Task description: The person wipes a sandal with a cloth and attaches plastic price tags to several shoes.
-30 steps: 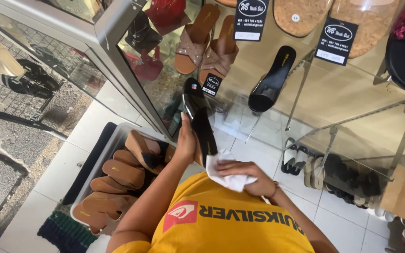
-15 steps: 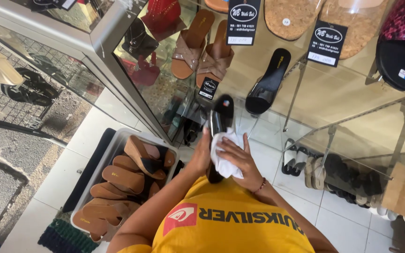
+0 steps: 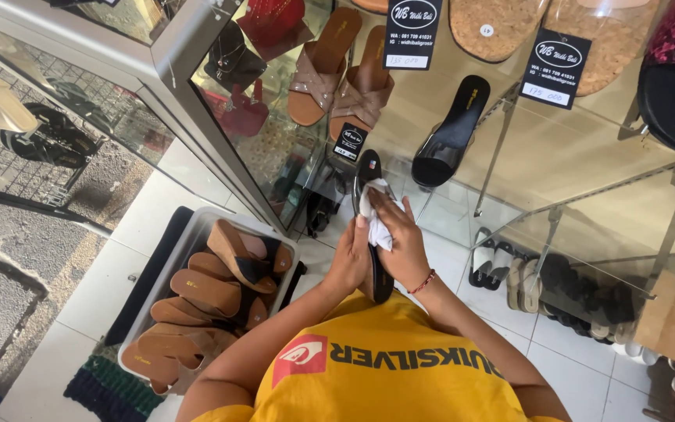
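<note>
Right hand (image 3: 401, 244) has slid up the black sandal (image 3: 370, 223) since the earlier frame, white cloth (image 3: 373, 209) now pressed near the toe end instead of lower on the sole. Sandal held upright-ish in front of the person's chest, toe pointing away toward the glass shelves. Left hand (image 3: 351, 256) closed around the sandal's lower half, gripping it from the left side. Right hand's fingers curl over the cloth, clamping it flat against the sandal, red bracelet (image 3: 423, 281) on that wrist. Person wears a yellow shirt (image 3: 388, 375). On the white tiled floor (image 3: 87, 301) down to the left, a grey tray (image 3: 197, 227) packed with brown wedge sandals (image 3: 205, 293), dark mat (image 3: 103, 387) at its near end. Ahead, glass display shelf (image 3: 580, 148) carrying another black sandal (image 3: 453, 133), tan cross-strap sandals (image 3: 337, 70) and black price cards (image 3: 413, 31). More sandals (image 3: 533, 285) in a row on the floor under the shelf, to the right.
</note>
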